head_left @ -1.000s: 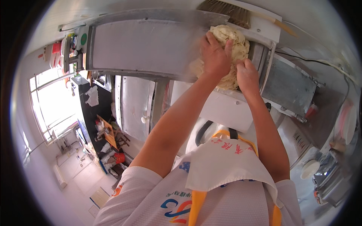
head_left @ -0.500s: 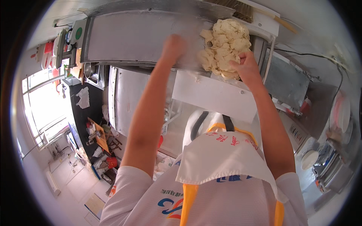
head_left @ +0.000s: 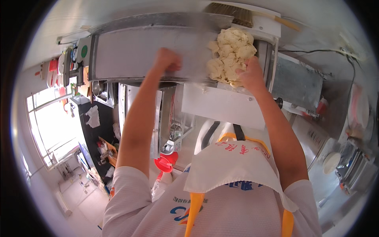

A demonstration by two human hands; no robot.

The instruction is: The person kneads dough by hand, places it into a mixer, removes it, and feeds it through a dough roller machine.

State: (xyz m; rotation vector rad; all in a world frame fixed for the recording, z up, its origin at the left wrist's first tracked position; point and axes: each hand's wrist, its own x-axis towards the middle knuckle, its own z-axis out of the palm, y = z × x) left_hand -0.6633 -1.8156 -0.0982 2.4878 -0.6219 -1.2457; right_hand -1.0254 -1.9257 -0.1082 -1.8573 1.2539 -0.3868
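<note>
A lumpy heap of pale dough [head_left: 231, 55] lies at the right end of a long grey machine bed [head_left: 130, 53], against a metal roller [head_left: 262, 59]. My right hand [head_left: 253, 74] is at the heap's near right side, its thumb and fingers closed on the dough's edge. Over the bed, left of the heap and apart from it, my left hand [head_left: 167, 60] is curled into a fist. Whatever it may hold is hidden. A whitish haze blurs the bed between this hand and the dough.
Behind the dough, a brush [head_left: 233, 14] lies on a white ledge. A white panel [head_left: 221, 102] juts toward me below the bed. To the right stands a grey metal tray [head_left: 298, 85]; a red basin [head_left: 166, 161] is low on the left.
My left hand has moved left and slightly nearer, away from the dough, still curled. My right hand stays at the dough's right edge. The view has shifted, showing the red basin more fully.
</note>
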